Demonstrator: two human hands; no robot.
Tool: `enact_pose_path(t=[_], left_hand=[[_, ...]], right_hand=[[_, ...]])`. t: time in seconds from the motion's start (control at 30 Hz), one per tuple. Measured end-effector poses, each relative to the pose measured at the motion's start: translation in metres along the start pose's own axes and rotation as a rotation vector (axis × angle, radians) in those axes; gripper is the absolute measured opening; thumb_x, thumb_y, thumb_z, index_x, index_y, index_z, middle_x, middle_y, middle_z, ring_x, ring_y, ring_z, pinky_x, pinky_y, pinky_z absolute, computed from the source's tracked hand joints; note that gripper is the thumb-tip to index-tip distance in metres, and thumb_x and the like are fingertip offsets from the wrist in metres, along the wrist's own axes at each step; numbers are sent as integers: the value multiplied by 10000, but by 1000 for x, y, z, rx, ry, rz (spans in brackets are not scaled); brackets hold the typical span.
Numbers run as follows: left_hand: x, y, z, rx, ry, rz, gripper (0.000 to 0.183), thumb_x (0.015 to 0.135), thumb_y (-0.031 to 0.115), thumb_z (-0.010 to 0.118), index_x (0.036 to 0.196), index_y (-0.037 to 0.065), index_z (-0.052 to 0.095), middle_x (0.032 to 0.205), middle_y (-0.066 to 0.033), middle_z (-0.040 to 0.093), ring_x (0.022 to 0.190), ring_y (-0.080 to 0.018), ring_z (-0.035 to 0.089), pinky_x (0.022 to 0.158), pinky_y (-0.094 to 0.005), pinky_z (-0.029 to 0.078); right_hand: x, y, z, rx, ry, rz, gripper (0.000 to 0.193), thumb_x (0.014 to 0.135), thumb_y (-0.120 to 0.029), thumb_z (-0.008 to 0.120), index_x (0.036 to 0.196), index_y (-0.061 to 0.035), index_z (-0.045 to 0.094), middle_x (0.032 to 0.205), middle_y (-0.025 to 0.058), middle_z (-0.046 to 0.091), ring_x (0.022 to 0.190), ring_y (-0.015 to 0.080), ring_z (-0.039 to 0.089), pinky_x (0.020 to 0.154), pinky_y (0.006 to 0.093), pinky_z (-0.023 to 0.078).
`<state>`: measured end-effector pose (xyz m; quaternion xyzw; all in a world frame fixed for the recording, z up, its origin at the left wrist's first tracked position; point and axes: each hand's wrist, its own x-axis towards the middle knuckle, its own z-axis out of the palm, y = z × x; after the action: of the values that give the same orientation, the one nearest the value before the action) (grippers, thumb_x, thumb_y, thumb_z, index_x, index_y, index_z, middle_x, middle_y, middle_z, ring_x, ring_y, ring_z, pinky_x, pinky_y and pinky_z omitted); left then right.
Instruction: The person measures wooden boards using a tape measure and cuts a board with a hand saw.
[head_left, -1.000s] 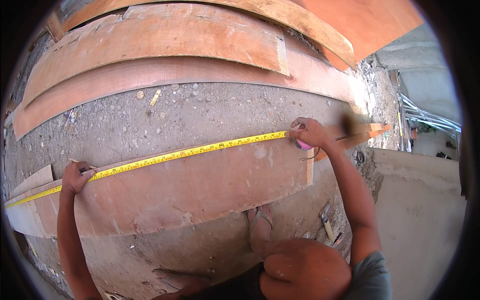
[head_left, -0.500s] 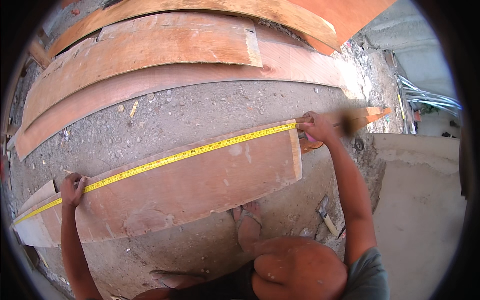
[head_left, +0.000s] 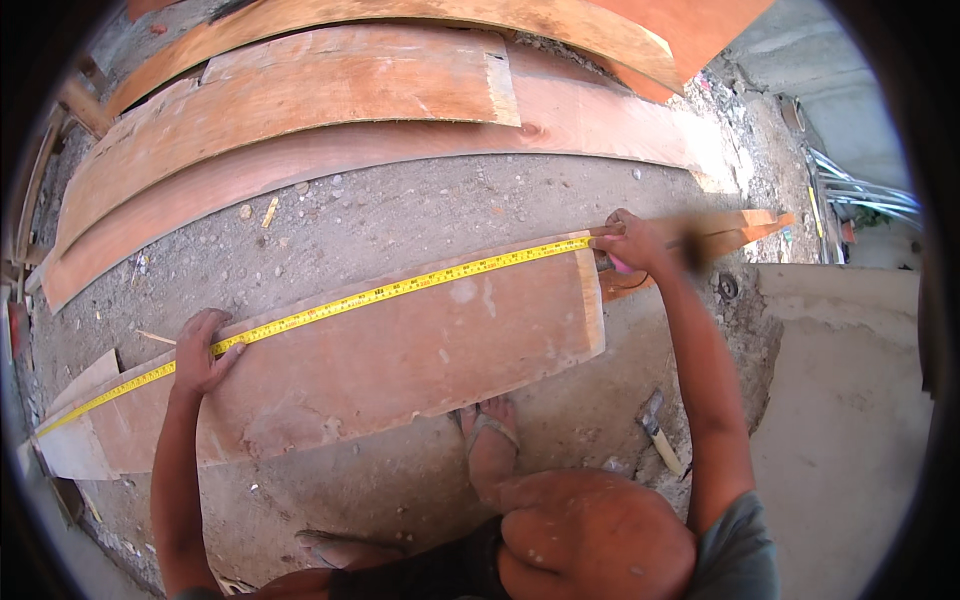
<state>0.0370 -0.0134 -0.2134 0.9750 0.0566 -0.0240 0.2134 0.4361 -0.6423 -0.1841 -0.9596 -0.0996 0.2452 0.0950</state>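
Note:
A long reddish plywood board [head_left: 400, 360] lies on the ground in front of me. A yellow tape measure [head_left: 400, 287] is stretched along its far edge, from the left end to the right end. My left hand [head_left: 203, 352] rests across the tape on the left part of the board, thumb and fingers spread apart. My right hand [head_left: 632, 242] is closed around the tape's right end, just past the board's end. Something pink shows under its palm; the fingers hide most of what it holds.
Several plywood sheets [head_left: 300, 85] lie stacked beyond the board. Narrow wood pieces [head_left: 740, 235] stick out past my right hand, partly blurred. A tool with a pale handle [head_left: 663, 447] lies near my right knee. Light-coloured pipes [head_left: 865, 190] lie at far right, above a concrete slab [head_left: 840, 400].
My left hand has moved right along the tape and board edge, and its fingers have spread. My right hand stays at the board's right end. The view has shifted slightly.

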Motion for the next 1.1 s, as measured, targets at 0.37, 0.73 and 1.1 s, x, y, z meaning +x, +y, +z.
enact_pose_path(t=[0.37, 0.73, 1.1], left_hand=[[8, 20, 10, 29, -61, -26, 480, 832, 380, 756, 1180, 62, 665, 1142, -179, 670, 1122, -424, 616, 981, -508, 486], [17, 27, 15, 30, -48, 12, 446, 845, 367, 749, 1154, 58, 658, 1086, -172, 665, 1056, -418, 611, 917, -499, 485], [26, 29, 6, 80, -68, 30, 534, 924, 513, 685, 1200, 57, 665, 1201, -173, 678, 1148, -406, 632, 997, -504, 497]], right_hand=[[14, 45, -28, -108, 72, 10, 730, 778, -496, 849, 1325, -44, 679, 1088, 223, 757, 1018, 311, 738, 934, 403, 562], [15, 101, -63, -239, 131, 165, 777, 792, -554, 811, 1379, -64, 669, 1242, 255, 720, 1170, 369, 700, 1041, 432, 530], [76, 192, -26, 38, -198, 28, 623, 901, -348, 686, 1379, 45, 621, 1231, 245, 725, 1108, 337, 707, 965, 403, 549]])
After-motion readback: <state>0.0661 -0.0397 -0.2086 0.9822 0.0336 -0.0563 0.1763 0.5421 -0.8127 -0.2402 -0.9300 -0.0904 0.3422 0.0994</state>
